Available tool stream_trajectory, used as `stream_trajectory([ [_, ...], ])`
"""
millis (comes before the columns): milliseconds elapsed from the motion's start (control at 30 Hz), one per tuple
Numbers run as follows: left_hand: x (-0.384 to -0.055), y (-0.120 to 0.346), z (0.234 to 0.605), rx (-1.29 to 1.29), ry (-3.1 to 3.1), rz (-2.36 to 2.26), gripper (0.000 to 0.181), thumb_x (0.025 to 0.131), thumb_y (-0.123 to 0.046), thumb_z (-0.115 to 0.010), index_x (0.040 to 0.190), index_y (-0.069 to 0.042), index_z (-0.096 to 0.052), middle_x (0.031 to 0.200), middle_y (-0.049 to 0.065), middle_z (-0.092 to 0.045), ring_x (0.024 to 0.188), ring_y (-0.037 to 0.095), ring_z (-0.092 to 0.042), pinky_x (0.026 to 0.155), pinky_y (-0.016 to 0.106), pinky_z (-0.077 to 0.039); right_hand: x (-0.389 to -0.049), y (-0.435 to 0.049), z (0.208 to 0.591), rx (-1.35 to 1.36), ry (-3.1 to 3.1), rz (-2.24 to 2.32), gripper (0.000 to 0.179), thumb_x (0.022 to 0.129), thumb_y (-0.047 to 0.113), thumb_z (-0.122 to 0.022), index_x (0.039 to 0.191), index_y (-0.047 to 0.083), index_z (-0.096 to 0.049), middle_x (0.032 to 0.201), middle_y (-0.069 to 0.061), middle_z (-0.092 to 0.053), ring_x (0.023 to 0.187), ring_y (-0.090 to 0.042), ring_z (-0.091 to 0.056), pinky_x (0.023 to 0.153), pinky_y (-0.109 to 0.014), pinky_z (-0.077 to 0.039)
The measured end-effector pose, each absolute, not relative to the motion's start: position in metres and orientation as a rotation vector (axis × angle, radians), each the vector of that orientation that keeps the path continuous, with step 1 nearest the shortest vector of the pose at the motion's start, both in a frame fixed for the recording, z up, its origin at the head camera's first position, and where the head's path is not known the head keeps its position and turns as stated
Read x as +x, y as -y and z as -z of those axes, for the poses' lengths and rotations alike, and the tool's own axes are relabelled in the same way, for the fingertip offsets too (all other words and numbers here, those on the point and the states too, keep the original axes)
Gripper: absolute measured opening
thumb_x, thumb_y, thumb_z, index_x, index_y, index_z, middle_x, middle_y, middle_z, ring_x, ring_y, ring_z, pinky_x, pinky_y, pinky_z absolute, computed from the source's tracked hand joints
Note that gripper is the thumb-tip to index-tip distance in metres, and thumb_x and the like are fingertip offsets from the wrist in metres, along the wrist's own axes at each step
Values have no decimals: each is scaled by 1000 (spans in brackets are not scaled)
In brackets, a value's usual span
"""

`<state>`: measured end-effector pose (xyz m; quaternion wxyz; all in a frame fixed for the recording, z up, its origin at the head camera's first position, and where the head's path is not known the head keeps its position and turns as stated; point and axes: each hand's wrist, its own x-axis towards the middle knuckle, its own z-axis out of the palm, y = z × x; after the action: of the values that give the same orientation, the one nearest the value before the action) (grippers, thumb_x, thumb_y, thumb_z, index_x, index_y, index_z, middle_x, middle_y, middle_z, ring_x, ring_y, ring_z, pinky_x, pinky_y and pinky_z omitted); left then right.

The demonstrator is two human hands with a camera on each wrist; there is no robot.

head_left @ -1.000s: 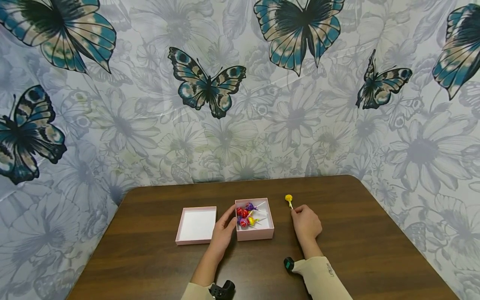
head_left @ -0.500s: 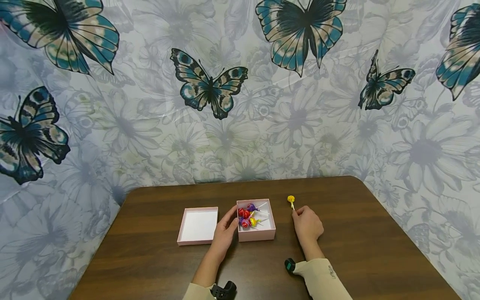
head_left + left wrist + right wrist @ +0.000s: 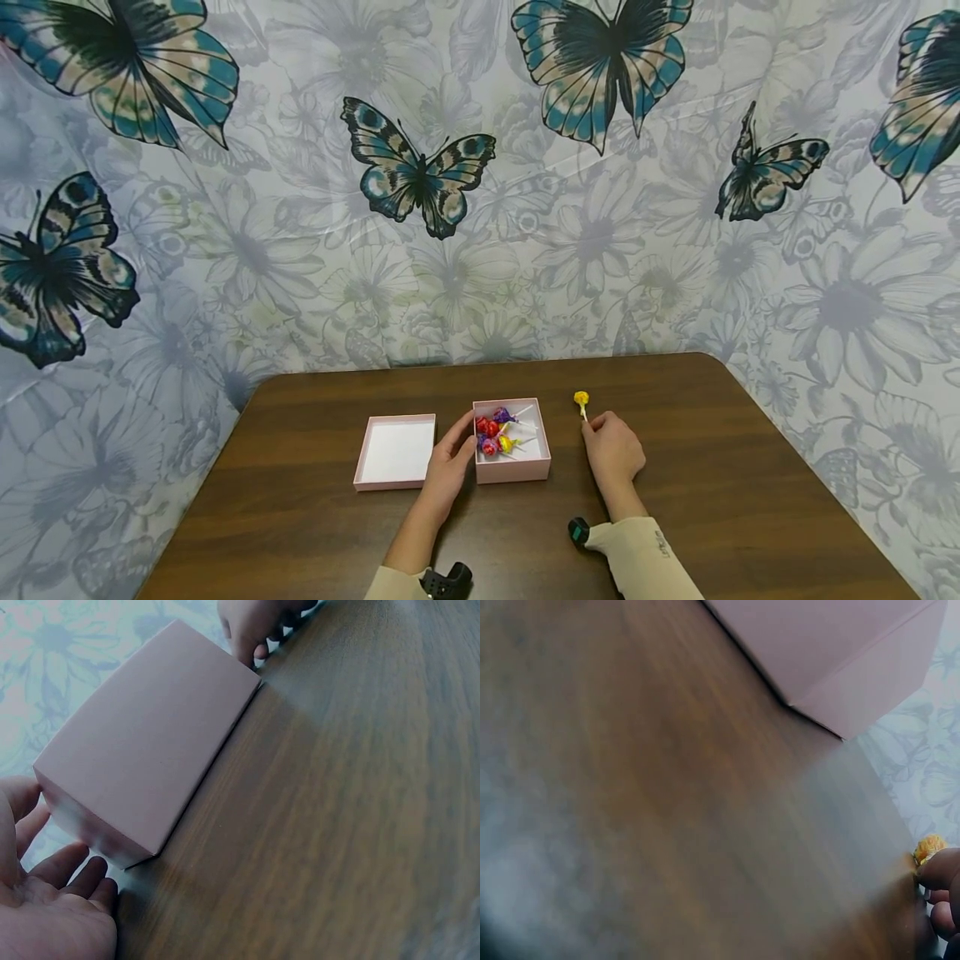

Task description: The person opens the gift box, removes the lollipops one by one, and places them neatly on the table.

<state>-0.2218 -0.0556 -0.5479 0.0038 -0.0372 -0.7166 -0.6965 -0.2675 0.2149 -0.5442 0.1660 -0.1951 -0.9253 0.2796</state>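
Observation:
A pink box (image 3: 513,472) stands on the table with several wrapped lollipops (image 3: 491,427) inside, red, purple and yellow, their white sticks pointing right. My left hand (image 3: 448,467) rests against the box's left side, its fingers fairly straight. In the left wrist view, the fingertips of that left hand (image 3: 52,915) are right at the wall of the box (image 3: 150,742). To the right of the box, my right hand (image 3: 615,450) pinches a yellow lollipop (image 3: 581,399) by its stick, head pointing away from me. The right wrist view shows the yellow lollipop (image 3: 931,847) at its right edge, beside the fingertips.
A shallow pink lid (image 3: 395,451) with a white inside lies left of the box, partly behind my left hand. Everything stands on a brown wooden table (image 3: 300,542). Beyond its far edge hangs a backdrop (image 3: 450,317) printed with flowers and butterflies.

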Motion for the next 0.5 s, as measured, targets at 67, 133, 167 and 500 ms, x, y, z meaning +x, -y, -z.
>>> stream_trajectory([
  [67,-221,56,548,-112,2245,2184,48,104,-23,-52,152,-19,-44,162,9,-36,152,37,-27,121,58,-26,-267,-215,544,-546,2642,-798,20,87,33,-74,84,14,-69,79,-11,-71,62,-29,-63,43,-38,-39],
  [133,-221,55,547,-103,2241,2189,48,104,-24,-53,151,-21,-45,162,8,-36,152,36,-27,122,57,-25,-267,-215,543,-535,2647,-795,20,87,34,-74,85,14,-69,80,-10,-72,63,-29,-63,44,-37,-39],
  [167,-221,56,548,-101,2244,2186,48,104,-24,-53,151,-21,-45,162,8,-37,152,36,-27,122,57,-25,-266,-215,543,-527,2650,-795,21,87,34,-74,86,14,-69,80,-10,-72,63,-29,-63,44,-37,-39],
  [500,-223,56,550,-87,2248,2180,47,104,-22,-52,150,-22,-46,161,6,-38,152,34,-29,122,56,-27,-264,-218,543,-451,2668,-787,25,86,34,-76,97,12,-70,88,-11,-74,68,-29,-66,44,-37,-42],
])
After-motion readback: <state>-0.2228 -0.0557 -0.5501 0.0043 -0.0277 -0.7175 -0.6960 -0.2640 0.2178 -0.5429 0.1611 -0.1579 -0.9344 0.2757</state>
